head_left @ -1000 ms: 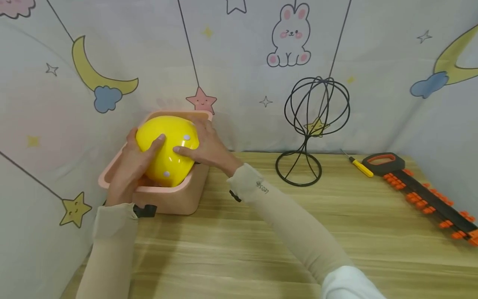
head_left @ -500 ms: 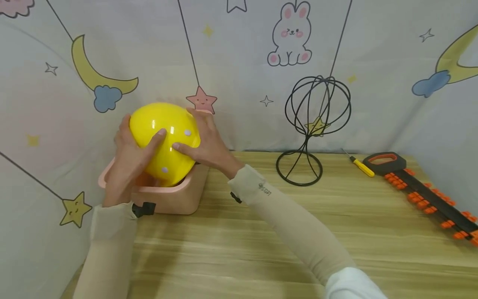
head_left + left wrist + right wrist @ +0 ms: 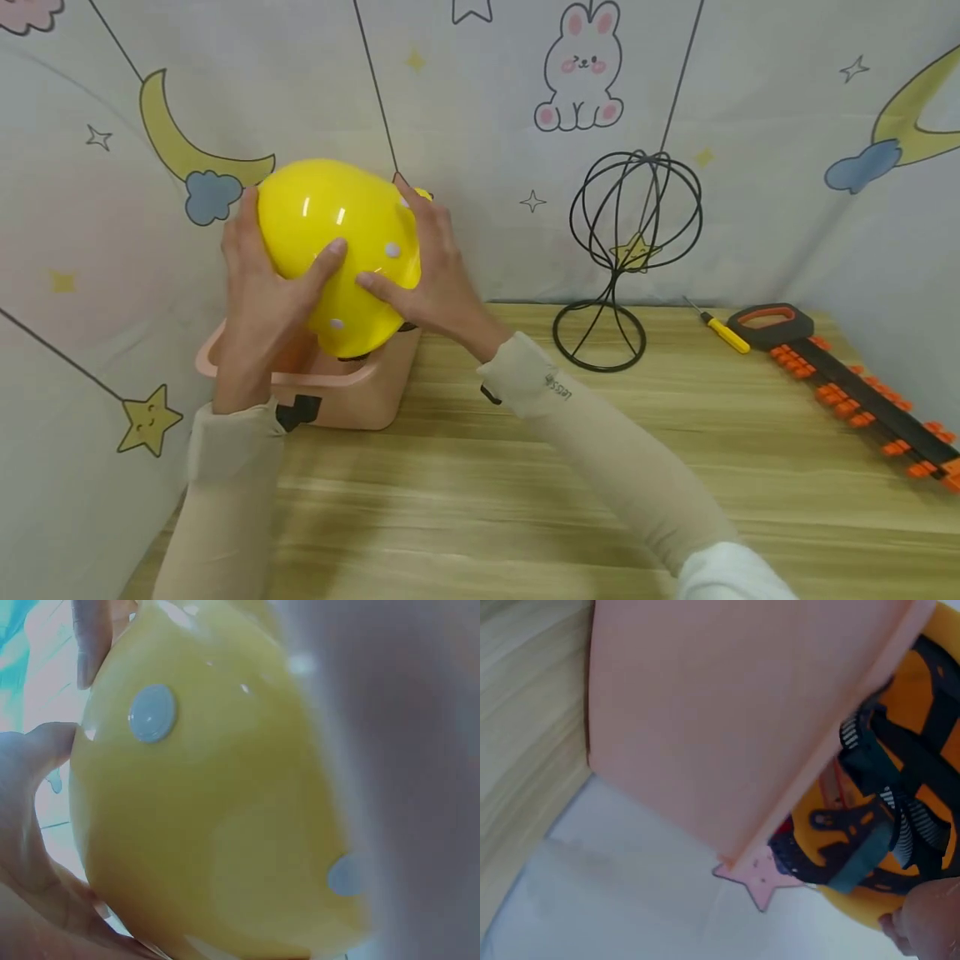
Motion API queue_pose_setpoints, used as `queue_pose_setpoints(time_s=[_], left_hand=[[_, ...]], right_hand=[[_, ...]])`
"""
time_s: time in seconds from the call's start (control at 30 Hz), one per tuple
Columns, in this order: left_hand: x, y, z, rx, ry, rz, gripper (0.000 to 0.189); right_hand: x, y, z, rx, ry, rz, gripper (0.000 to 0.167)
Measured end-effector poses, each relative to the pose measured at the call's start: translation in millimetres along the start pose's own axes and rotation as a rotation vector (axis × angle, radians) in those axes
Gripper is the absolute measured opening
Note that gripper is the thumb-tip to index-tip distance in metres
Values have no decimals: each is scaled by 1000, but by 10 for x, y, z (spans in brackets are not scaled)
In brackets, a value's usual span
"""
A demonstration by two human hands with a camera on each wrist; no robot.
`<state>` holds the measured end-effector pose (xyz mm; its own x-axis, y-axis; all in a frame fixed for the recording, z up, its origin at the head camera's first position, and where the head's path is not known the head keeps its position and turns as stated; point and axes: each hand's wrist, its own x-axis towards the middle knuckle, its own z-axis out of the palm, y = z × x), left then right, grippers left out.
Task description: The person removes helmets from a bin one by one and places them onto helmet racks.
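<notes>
A yellow hard hat (image 3: pixel 315 208) with pale round studs is held in both hands above a pink bin (image 3: pixel 341 400). My left hand (image 3: pixel 266 287) grips its left side, thumb across the front of the shell. On the other side my right hand (image 3: pixel 438 279) grips the edge, thumb also on the shell. The left wrist view is filled by the hard hat's shell (image 3: pixel 202 795). Black straps (image 3: pixel 922 765) inside the hat show in the right wrist view, beyond the wall of the pink bin (image 3: pixel 727 712). The fingers behind the shell are partly hidden.
A black wire stand (image 3: pixel 615 283) with a round cage top stands at the back of the wooden table (image 3: pixel 465 500). Right of it lie a yellow-handled screwdriver (image 3: pixel 723 332) and a black and orange hedge trimmer blade (image 3: pixel 862 396). A patterned cloth (image 3: pixel 487 150) hangs behind.
Both hands have raised the hard hat upward out of the pink bin. It has also shifted slightly to the right over the last half second.
</notes>
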<state>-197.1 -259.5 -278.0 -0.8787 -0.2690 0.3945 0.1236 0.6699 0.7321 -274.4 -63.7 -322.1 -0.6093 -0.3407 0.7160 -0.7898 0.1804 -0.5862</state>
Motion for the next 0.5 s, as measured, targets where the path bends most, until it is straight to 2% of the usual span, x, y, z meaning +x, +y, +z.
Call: queue_pose_setpoints(time_s=[0.1, 0.27, 0.4, 0.5], left_hand=[[1, 86, 5, -12, 42, 89, 102], [-38, 237, 34, -21, 75, 198, 103], [-81, 375, 77, -49, 81, 233, 105], [-96, 486, 120, -82, 71, 235, 105]], right_hand=[[-15, -37, -72, -12, 43, -40, 105], [-87, -93, -210, -30, 101, -82, 105], [-131, -133, -342, -61, 142, -128, 106], [-152, -161, -449, -83, 170, -149, 106]])
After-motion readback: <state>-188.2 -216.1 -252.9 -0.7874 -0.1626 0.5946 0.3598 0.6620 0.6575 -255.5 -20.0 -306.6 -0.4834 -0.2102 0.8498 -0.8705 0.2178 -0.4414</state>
